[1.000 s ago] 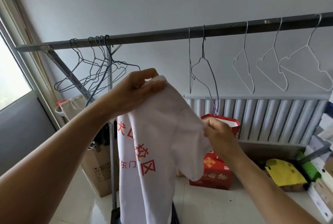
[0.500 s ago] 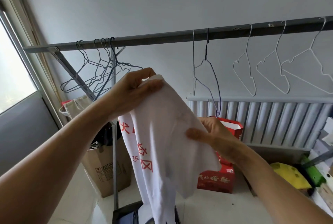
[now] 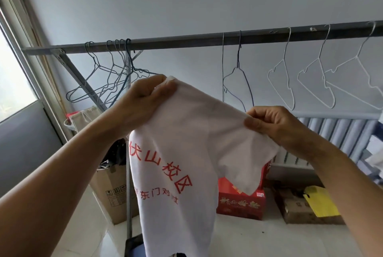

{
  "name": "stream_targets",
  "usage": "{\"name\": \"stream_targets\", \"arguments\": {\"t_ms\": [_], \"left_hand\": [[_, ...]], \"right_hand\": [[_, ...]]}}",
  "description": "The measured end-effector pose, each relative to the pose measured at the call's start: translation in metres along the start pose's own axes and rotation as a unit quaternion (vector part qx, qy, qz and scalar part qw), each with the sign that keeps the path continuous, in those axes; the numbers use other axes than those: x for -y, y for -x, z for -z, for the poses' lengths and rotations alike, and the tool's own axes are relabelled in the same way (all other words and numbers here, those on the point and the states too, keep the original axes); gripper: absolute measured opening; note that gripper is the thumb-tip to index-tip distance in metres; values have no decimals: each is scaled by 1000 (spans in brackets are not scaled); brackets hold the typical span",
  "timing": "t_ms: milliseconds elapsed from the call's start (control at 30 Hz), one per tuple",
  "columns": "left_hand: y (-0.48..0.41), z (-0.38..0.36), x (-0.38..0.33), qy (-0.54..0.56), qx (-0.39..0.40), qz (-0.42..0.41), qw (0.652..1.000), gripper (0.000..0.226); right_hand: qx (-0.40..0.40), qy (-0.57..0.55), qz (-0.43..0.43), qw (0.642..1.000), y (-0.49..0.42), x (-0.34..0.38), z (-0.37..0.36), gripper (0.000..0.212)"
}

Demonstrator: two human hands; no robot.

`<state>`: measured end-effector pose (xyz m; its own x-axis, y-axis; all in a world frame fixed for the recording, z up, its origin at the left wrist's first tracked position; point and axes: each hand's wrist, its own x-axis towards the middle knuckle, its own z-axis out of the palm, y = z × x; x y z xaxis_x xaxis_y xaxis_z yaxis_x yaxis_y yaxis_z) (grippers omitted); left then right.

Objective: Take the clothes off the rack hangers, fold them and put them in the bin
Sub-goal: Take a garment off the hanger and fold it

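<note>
A white T-shirt (image 3: 186, 143) with red printed characters hangs in front of me, off the rack. My left hand (image 3: 143, 101) pinches its top edge on the upper left. My right hand (image 3: 271, 122) pinches the fabric on the right, and the cloth is stretched between the two hands. A sleeve droops below my right hand. Behind the shirt the grey rack bar (image 3: 186, 41) runs across, carrying bare wire hangers: a dark bunch (image 3: 112, 82) on the left, one dark hanger (image 3: 238, 76) in the middle, white hangers (image 3: 315, 78) on the right. A dark object (image 3: 134, 246) shows at the bottom edge.
The rack's upright post (image 3: 129, 184) stands just left of the shirt. On the floor sit a cardboard box (image 3: 112, 192), a red box (image 3: 240, 203), and a brown box with a yellow sheet (image 3: 319, 200). A radiator (image 3: 335, 130) lines the wall; a window (image 3: 12, 82) is on the left.
My right hand has moved right and up along the fabric, spreading the shirt wider. The shirt's print is now more fully visible. The view has tilted up slightly.
</note>
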<state>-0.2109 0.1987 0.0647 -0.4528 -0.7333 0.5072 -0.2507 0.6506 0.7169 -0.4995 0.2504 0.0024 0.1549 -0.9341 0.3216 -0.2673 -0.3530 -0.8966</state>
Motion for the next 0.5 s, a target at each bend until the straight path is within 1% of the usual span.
{"name": "stream_targets", "arguments": {"t_ms": [100, 167, 233, 267, 300, 333, 367, 400, 433, 467, 500], "left_hand": [[-3, -4, -10, 28, 44, -9, 999, 52], [-4, -7, -14, 43, 59, -10, 997, 48], [-7, -9, -16, 56, 67, -7, 996, 49], [-7, -10, -15, 61, 66, -4, 996, 50], [-8, -12, -15, 65, 63, -2, 996, 52], [-9, -13, -15, 68, 57, 1, 996, 53], [-10, -14, -14, 69, 50, 2, 996, 55], [-10, -15, -13, 67, 43, 3, 997, 55], [-10, -16, -12, 64, 37, 4, 997, 55], [-10, -17, -12, 59, 31, 3, 998, 55], [-10, -18, -12, 55, 24, 2, 998, 56]], "right_hand": [[0, 18, -22, 1000, -7, -2, 5, 28], [-12, 35, -20, 999, -15, -7, 1, 23], [-47, 59, -11, 997, -23, -14, -8, 6], [-69, 82, -5, 994, -27, -17, -16, 8], [-96, 114, 2, 989, -30, -22, -24, 16], [-133, 152, 12, 979, -31, -25, -34, 21], [-174, 175, 25, 969, -29, -26, -43, 22], [-212, 171, 45, 961, -25, -24, -52, 18], [-237, 141, 61, 959, -19, -22, -61, 11], [-239, 95, 70, 964, -12, -19, -67, 8], [-218, 44, 69, 972, -5, -16, -74, 12]]}}
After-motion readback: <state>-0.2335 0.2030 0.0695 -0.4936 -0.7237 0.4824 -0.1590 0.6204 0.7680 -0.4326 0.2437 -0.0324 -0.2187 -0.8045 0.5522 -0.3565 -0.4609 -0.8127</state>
